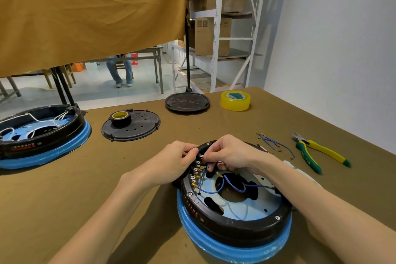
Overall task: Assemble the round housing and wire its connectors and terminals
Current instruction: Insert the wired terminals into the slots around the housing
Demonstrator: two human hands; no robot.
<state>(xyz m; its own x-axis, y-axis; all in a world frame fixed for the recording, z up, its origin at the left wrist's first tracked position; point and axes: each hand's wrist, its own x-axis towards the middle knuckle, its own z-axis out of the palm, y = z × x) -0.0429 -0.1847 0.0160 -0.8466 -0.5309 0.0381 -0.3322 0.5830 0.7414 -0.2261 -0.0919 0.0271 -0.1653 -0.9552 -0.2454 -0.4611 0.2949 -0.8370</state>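
Observation:
A round black housing (235,230) with a blue lower band sits near the table's front edge, its metal plate facing up. Blue wires (233,184) run across the plate to a row of brass terminals (196,172) on the left inner rim. My left hand (173,162) grips the housing's far-left rim beside the terminals. My right hand (230,154) pinches the end of a blue wire at the topmost terminal. The fingertips hide the connector itself.
A second housing (42,135) with white wires sits at far left. Two black round covers (137,127) (187,103) lie beyond, one carrying a tape roll (120,118). Yellow tape (235,100), loose blue wires (272,142) and green-yellow pliers (319,152) lie on the right.

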